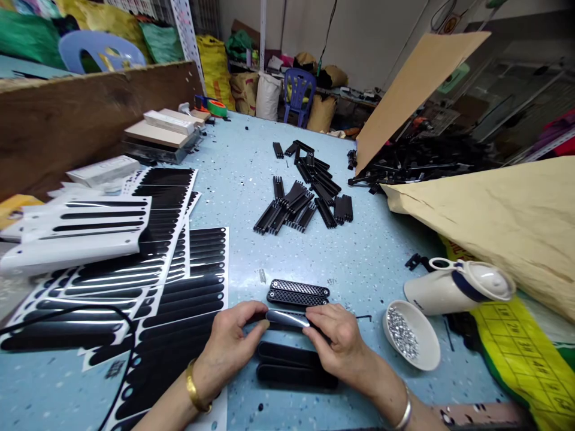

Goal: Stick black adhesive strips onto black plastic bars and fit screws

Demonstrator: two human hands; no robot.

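A glossy black strip with rounded ends (287, 318) is pinched at both ends, lying over a dark piece that is mostly hidden under it. My left hand (236, 335), with a gold bangle, grips its left end between thumb and fingers. At the other end my right hand (338, 338), wearing a silver bangle, holds it the same way. Just beyond lie two black textured bars (299, 292) with screws at their ends. Closer to me, between the wrists, rest smooth black bars (291, 375). Sheets of black adhesive strips (193, 323) spread beside my left forearm.
Several black ribbed pieces (291, 203) are piled mid-table. On the right stand a white bowl of small metal screws (429, 344) and a cream mug (435, 293) lying on its side. A cardboard panel (413, 90) rises behind. Boxes (157, 134) sit back left; a black cable (130, 359) crosses the sheets.
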